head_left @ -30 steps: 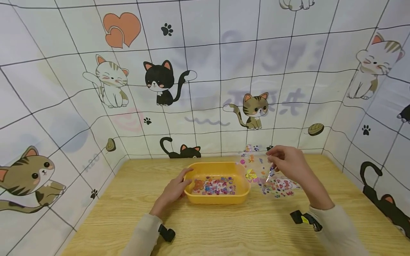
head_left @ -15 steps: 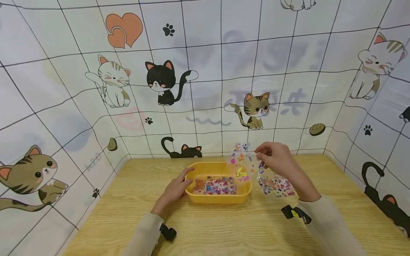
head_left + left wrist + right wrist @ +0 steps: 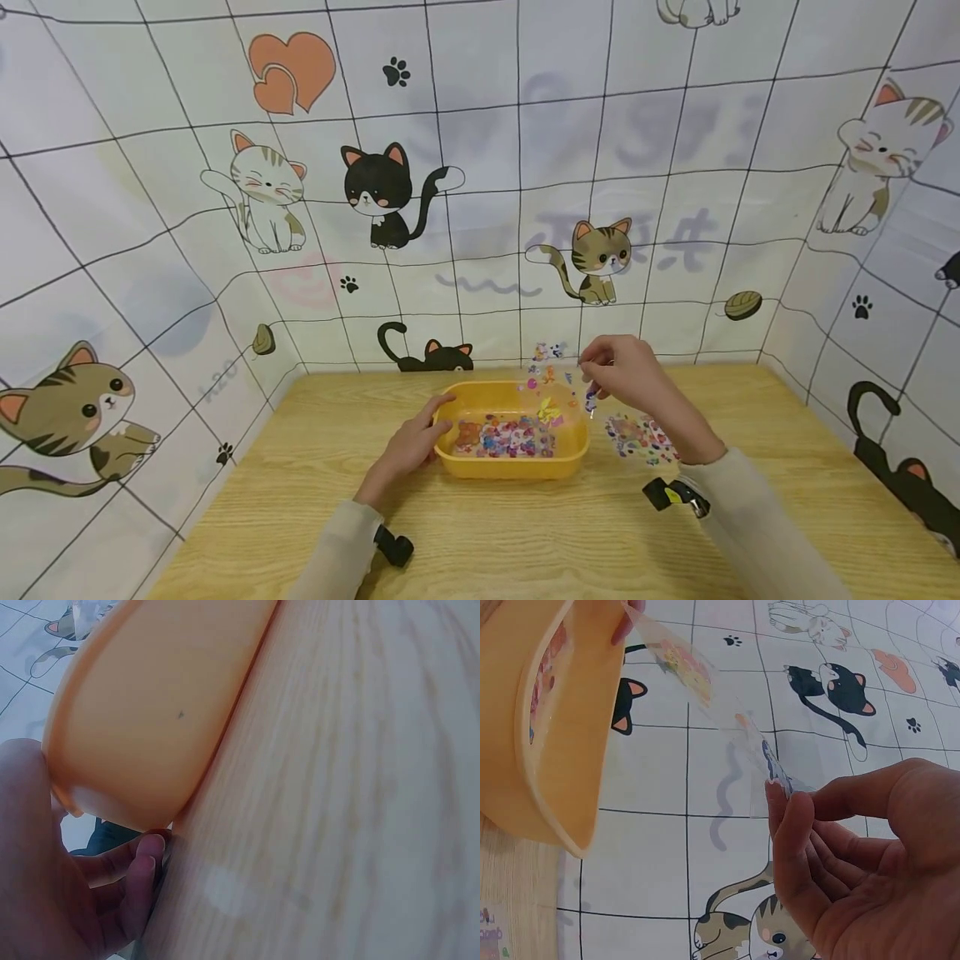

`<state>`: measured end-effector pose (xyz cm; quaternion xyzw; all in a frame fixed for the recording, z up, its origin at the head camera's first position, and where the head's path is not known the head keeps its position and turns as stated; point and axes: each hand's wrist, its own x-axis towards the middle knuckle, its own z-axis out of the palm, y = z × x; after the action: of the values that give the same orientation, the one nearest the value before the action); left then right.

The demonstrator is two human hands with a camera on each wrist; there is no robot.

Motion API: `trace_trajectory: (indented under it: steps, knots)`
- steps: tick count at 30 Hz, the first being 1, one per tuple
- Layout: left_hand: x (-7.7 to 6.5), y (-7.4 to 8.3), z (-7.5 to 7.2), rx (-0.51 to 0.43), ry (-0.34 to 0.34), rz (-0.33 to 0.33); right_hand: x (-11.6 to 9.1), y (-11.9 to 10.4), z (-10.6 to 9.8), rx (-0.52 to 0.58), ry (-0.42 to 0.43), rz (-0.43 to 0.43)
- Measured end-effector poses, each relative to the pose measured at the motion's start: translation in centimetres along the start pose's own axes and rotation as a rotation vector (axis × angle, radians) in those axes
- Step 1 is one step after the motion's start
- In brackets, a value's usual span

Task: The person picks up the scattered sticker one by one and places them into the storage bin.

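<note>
My right hand [image 3: 622,367] pinches one edge of a clear sticker sheet [image 3: 549,410] with small colourful prints. The sheet hangs above the right part of a yellow plastic basin [image 3: 510,472]. In the right wrist view the thumb and fingertips meet on the edge of the sheet [image 3: 686,671]. My left hand [image 3: 411,437] holds the basin's left end. From the left wrist, the thumb lies along the rim and the other fingers curl by the basin's outer wall [image 3: 172,712]. Inside the basin lie more colourful sticker sheets [image 3: 510,437].
Right of the basin, more clear sticker sheets [image 3: 641,439] lie on the wooden table [image 3: 510,533], partly behind the right forearm. A white cloth backdrop [image 3: 480,208] with cat drawings and a grid surrounds the table at the back and sides.
My right hand has moved left with the sticker sheet, from over the sheets on the table to over the basin. The left hand has stayed on the basin.
</note>
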<state>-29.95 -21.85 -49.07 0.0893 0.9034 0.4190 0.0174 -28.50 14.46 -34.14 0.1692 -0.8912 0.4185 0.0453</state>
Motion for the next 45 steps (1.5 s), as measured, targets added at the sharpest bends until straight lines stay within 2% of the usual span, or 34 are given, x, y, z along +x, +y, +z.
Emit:
trace_trajectory:
  steps: [19, 26, 38, 45]
  knots:
    - [-0.2, 0.1, -0.2, -0.005, -0.006, 0.013, 3.6, -0.7, 4.5, 0.061, -0.204, 0.116]
    - [0.0, -0.1, -0.2, -0.007, 0.004, 0.024, 5.0, -0.5, 5.4, 0.095, -0.280, 0.146]
    - [-0.1, -0.3, -0.1, -0.009, 0.009, 0.012, 6.2, 0.4, 6.9, 0.147, -0.393, 0.227]
    - [0.0, -0.3, 0.0, -0.009, 0.005, 0.026, 6.1, 1.1, 7.7, 0.141, -0.401, 0.230]
